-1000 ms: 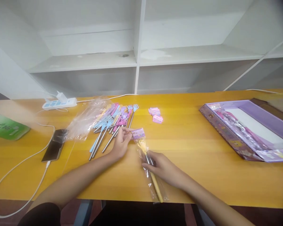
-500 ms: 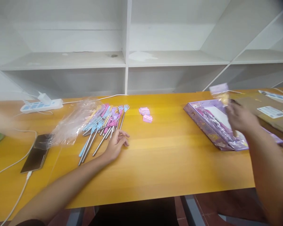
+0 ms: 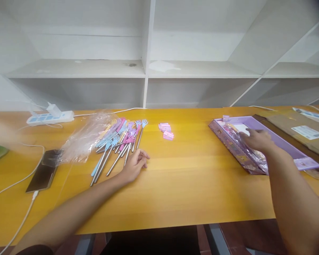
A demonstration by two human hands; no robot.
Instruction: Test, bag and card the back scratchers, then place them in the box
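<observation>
Resting on the table, my left hand [image 3: 136,163] has its fingers loosely bent and apart, holding nothing. Just beyond it lies a pile of back scratchers [image 3: 114,141] with metal rods and small hand-shaped heads in blue, pink, purple and yellow. My right hand [image 3: 257,140] is inside a purple patterned box [image 3: 224,150], its fingers closed around a bagged back scratcher [image 3: 230,127] with a yellowish head. Other clear-wrapped pieces lie along the box's left side, partly hidden by the hand. Small pink cards [image 3: 168,135] lie between my hands.
A crumpled clear plastic bag [image 3: 81,141] lies left of the pile, overlapping a black phone [image 3: 44,173] on a white cable. Behind them sits a power strip [image 3: 51,118]. A cardboard box [image 3: 289,124] is at the right; white shelves [image 3: 95,67] stand behind the table.
My right hand has come down and left into the purple box with the bagged back scratcher it held above the rim. My left hand stays by the pile. The view has shifted slightly.
</observation>
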